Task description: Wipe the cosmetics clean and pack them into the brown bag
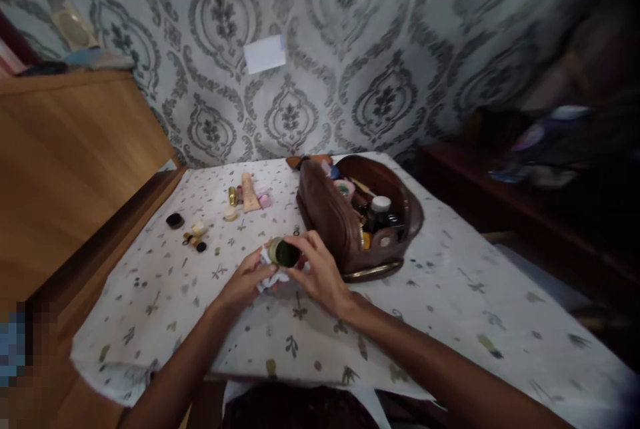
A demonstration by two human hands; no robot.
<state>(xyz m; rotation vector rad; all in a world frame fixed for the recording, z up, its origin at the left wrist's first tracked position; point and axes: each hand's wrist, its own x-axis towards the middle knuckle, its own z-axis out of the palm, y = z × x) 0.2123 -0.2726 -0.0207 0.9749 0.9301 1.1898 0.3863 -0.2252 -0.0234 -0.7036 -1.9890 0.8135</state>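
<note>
A small jar with a dark green lid [287, 254] is held between my two hands over the table. My right hand [316, 268] grips it from the right, fingers closed at the dark lid. On the other side, my left hand [249, 277] presses a crumpled white cloth or tissue [270, 280] against the jar's pale side. Just right of my hands stands an unzipped brown leather bag [330, 216]. Inside it are a dark bottle with a white cap [381, 204], a pink round item [344, 189] and other small things.
Left on the patterned tablecloth [200, 309] lie a peach tube [249, 190], a gold-capped bottle [233, 196], a pink item [264, 198], a black round lid [175, 220] and a small bottle [195, 242]. A wooden cabinet [75, 149] borders the left; wallpaper stands behind.
</note>
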